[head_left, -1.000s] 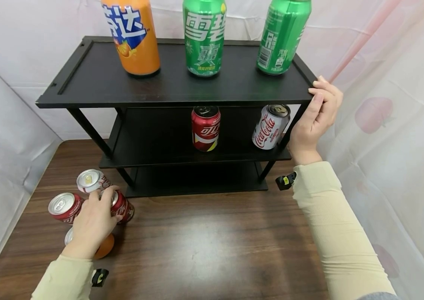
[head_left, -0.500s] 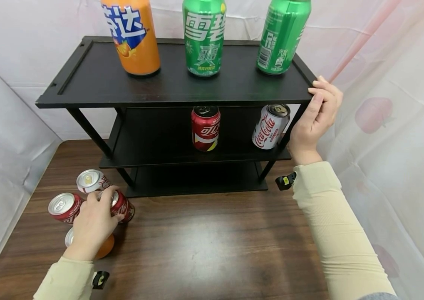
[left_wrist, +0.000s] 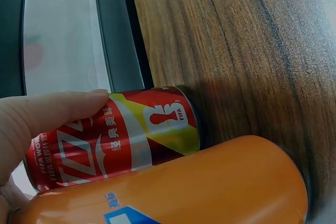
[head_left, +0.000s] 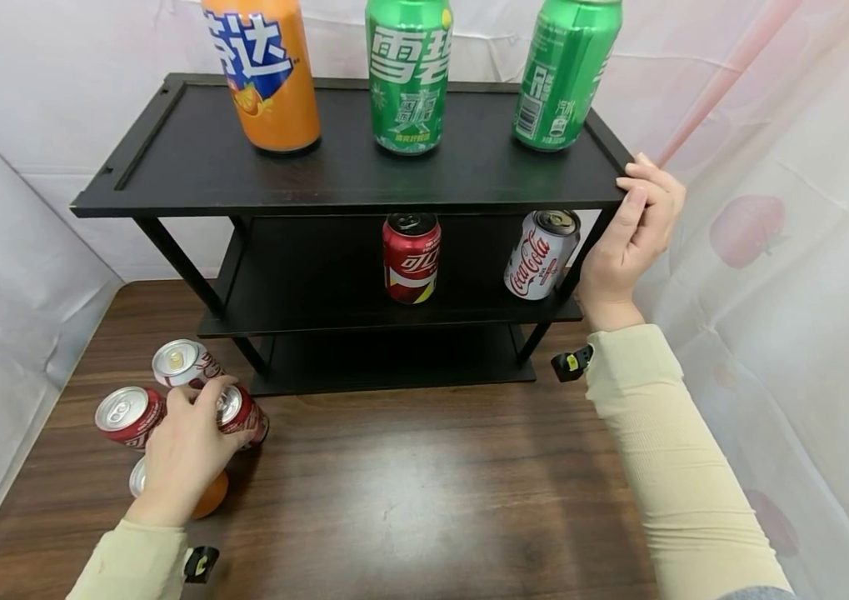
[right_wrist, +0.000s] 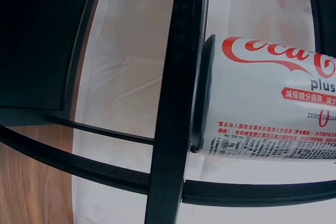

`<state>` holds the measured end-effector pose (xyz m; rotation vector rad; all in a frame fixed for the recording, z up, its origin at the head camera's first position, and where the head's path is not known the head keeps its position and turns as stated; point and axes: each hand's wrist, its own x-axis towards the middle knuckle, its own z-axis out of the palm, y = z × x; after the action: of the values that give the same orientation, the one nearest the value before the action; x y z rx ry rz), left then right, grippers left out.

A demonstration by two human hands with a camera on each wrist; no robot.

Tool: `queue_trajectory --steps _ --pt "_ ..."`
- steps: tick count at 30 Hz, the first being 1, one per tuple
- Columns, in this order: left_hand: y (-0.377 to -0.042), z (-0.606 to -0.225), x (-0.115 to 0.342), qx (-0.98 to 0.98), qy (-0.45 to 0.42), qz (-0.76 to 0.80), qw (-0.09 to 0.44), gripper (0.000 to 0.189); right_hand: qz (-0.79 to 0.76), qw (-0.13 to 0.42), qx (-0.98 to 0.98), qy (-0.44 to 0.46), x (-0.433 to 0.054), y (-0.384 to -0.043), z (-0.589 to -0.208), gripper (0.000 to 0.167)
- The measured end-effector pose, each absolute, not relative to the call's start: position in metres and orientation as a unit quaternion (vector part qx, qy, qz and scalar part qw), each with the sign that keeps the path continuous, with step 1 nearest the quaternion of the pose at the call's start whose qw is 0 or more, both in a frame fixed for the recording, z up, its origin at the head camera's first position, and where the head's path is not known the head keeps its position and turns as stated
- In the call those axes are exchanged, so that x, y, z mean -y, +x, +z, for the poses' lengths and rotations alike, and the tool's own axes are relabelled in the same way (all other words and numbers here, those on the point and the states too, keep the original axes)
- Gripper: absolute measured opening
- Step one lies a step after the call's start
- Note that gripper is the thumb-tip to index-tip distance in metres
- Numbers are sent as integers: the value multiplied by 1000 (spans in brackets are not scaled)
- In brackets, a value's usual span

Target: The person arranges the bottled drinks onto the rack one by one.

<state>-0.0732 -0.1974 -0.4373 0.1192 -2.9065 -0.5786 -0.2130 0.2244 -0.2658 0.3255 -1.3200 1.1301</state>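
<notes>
At the lower left of the head view, my left hand (head_left: 187,450) grips the upper part of a red cola can (head_left: 247,419) standing on the wooden table. The left wrist view shows the thumb lying along the red can (left_wrist: 139,129), beside an orange soda can (left_wrist: 226,182). A white cola can (head_left: 175,362) and another red cola can (head_left: 127,417) stand close to that hand. My right hand (head_left: 630,242) holds the top right front corner of a black three-tier rack (head_left: 349,183). The right hand itself does not show in the right wrist view.
On the top tier stand an orange soda can (head_left: 274,92) and two green soda cans, one central (head_left: 409,92) and one right (head_left: 566,83). The middle tier bears a red cola can (head_left: 412,262) and a white cola can (head_left: 542,254). Pale curtains (head_left: 791,333) surround the table (head_left: 409,492).
My left hand has shifted slightly toward me on the red cola can, and more of the can's lid shows. The right hand stays on the rack's corner.
</notes>
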Motion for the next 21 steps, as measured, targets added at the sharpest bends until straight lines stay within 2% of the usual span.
queue_trajectory --steps 21 --pt "-69 -435 194 963 61 -228 128 76 493 634 579 140 -224 -213 -266 22"
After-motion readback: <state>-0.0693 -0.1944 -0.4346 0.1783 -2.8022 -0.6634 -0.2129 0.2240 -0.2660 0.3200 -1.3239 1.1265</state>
